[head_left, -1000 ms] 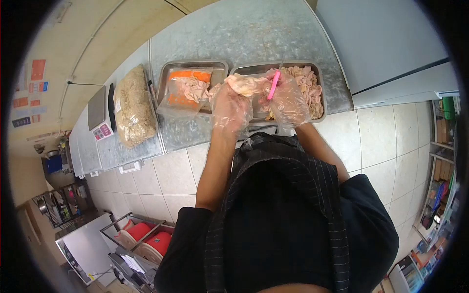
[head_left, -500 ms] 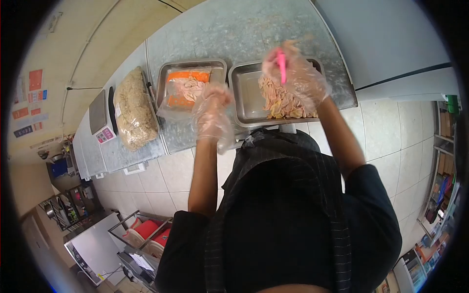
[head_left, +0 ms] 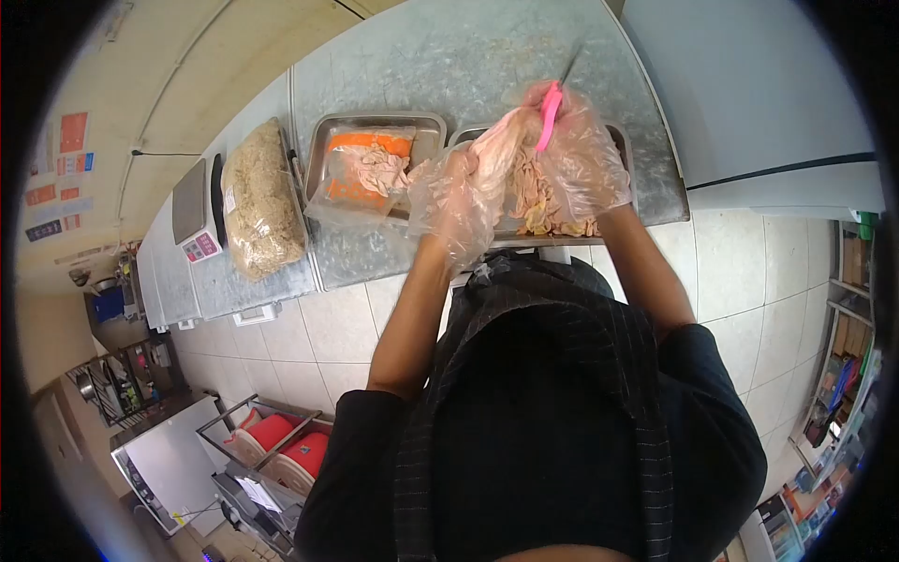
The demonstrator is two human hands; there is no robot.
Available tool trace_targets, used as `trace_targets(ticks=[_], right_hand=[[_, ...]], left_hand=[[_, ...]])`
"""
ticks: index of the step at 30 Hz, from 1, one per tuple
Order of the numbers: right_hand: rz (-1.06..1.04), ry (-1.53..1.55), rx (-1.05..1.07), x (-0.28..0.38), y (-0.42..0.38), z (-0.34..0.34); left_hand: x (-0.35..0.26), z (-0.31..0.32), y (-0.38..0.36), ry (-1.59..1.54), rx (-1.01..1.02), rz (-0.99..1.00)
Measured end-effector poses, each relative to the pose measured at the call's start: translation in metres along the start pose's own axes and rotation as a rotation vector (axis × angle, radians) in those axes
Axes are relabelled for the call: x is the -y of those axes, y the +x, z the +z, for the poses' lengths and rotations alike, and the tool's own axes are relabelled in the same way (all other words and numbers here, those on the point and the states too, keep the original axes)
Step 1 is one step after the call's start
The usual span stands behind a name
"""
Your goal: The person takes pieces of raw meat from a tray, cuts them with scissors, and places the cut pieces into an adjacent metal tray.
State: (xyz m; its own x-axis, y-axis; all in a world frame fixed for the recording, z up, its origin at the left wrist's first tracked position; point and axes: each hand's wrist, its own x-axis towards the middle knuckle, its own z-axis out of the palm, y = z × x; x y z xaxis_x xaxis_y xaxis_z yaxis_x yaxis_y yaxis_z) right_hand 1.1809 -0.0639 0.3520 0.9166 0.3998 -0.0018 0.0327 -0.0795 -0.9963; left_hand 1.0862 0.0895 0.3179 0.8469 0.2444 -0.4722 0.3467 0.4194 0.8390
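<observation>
Both my hands wear clear plastic gloves and meet above the right metal tray [head_left: 618, 140]. My right hand [head_left: 585, 155] is closed around a pink-handled knife [head_left: 551, 114], its thin dark blade pointing up and away. A pale pink strip of raw meat [head_left: 501, 142], looking like chicken skin, stretches between my hands. My left hand [head_left: 459, 192] is closed on the strip's near end. Beneath them, cut raw meat pieces [head_left: 538, 201] lie in the right tray. The left metal tray [head_left: 314, 150] holds an orange-and-clear plastic bag [head_left: 351, 192] with more pale meat on it.
A large clear bag of beige crumbs [head_left: 262, 206] lies left of the trays, with a digital scale [head_left: 195, 211] beyond it. All stand on a metal worktable [head_left: 421, 66]. A grey cabinet-like surface [head_left: 740, 84] borders the right side. Shelves line the far right.
My left hand has moved right, from the left tray to the right one, and now grips the meat strip. The knife's blade now points up and away in my right hand.
</observation>
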Motion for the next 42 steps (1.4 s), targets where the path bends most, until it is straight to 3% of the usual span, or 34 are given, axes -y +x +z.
trace_targets(ticks=[1, 2, 3, 4, 5, 6, 7, 8, 9, 10, 12, 14, 15, 17, 19, 21, 23, 25, 27, 29, 30, 31, 32, 35, 37, 40, 42], right_hand=[[0.041, 0.238, -0.098, -0.011, 0.0, 0.005], [0.044, 0.241, -0.105, -0.012, 0.0, 0.006], [0.111, 0.464, -0.059, -0.012, -0.001, 0.008], [0.175, 0.688, -0.011, -0.012, 0.0, 0.011], [0.174, 0.692, -0.016, -0.007, -0.003, 0.013], [0.126, 0.629, 0.093, 0.001, -0.009, 0.015], [0.078, 0.564, 0.201, 0.007, -0.012, 0.015], [0.077, 0.566, 0.197, 0.01, -0.014, 0.012], [0.029, 0.425, 0.234, 0.011, -0.015, 0.008], [-0.019, 0.282, 0.274, 0.012, -0.015, 0.006], [-0.011, 0.203, 0.283, 0.013, -0.017, 0.004], [0.001, 0.122, 0.285, 0.018, -0.021, 0.002], [-0.115, 0.048, 0.283, 0.023, -0.022, 0.001], [-0.227, -0.024, 0.275, 0.028, -0.023, 0.0], [-0.149, -0.274, 0.298, 0.031, -0.021, -0.001], [-0.148, -0.208, 0.251, 0.03, -0.023, 0.003], [-0.147, -0.143, 0.203, 0.027, -0.024, 0.007], [-0.038, 0.304, 0.106, 0.02, -0.023, 0.013], [-0.081, 0.155, -0.018, -0.001, -0.018, 0.016], [-0.12, 0.004, -0.141, -0.014, -0.013, 0.005], [-0.012, 0.227, -0.12, -0.02, -0.012, -0.004], [0.096, 0.449, -0.098, -0.02, -0.012, -0.008], [0.101, 0.455, -0.097, -0.018, -0.015, -0.008], [0.126, 0.588, -0.011, -0.006, -0.021, -0.006], [-0.172, 0.244, 0.311, 0.002, -0.017, 0.005], [-0.19, 0.129, 0.439, -0.016, -0.008, 0.024], [-0.132, 0.248, 0.377, -0.007, -0.01, 0.019]], left_hand=[[0.026, -0.017, 0.02, 0.56, -0.04, 0.398], [0.023, -0.014, 0.019, 0.848, -0.027, 0.589], [0.021, -0.01, 0.018, 1.122, -0.069, 0.8], [-0.014, 0.019, -0.007, 0.894, -0.109, 0.468], [-0.035, 0.037, -0.022, 0.658, -0.145, 0.142], [-0.04, 0.039, -0.024, 0.662, -0.141, 0.142], [-0.044, 0.039, -0.025, 0.86, -0.183, 0.19], [-0.047, 0.037, -0.025, 1.057, -0.228, 0.238], [-0.036, 0.026, -0.015, 1.061, -0.227, 0.239], [-0.013, 0.005, 0.004, 0.747, -0.218, 0.24], [-0.008, -0.009, 0.01, 0.43, -0.209, 0.239], [-0.026, -0.008, -0.003, 0.467, 0.058, 0.14], [-0.031, -0.009, -0.006, 0.469, 0.058, 0.138], [-0.041, -0.008, -0.012, 0.918, 0.043, 0.169], [-0.059, 0.004, -0.019, 1.026, 0.13, 0.116], [-0.063, 0.001, -0.02, 1.133, 0.215, 0.065], [-0.061, -0.006, -0.017, 0.857, 0.384, 0.219], [-0.07, 0.003, -0.026, 0.915, 0.319, 0.146], [-0.067, -0.002, -0.029, 0.973, 0.25, 0.068], [-0.048, -0.024, -0.023, 0.974, 0.109, 0.257], [-0.047, -0.024, -0.028, 0.979, 0.107, 0.253], [-0.058, -0.009, -0.041, 0.582, 0.138, 0.198], [-0.063, -0.001, -0.048, 0.185, 0.162, 0.139], [-0.055, -0.025, -0.031, 0.155, 0.195, 0.221], [-0.064, 0.008, -0.041, 0.061, 0.219, 0.12], [-0.066, 0.016, -0.046, -0.012, 0.226, 0.015], [-0.057, -0.01, -0.032, 0.012, 0.215, 0.003]])
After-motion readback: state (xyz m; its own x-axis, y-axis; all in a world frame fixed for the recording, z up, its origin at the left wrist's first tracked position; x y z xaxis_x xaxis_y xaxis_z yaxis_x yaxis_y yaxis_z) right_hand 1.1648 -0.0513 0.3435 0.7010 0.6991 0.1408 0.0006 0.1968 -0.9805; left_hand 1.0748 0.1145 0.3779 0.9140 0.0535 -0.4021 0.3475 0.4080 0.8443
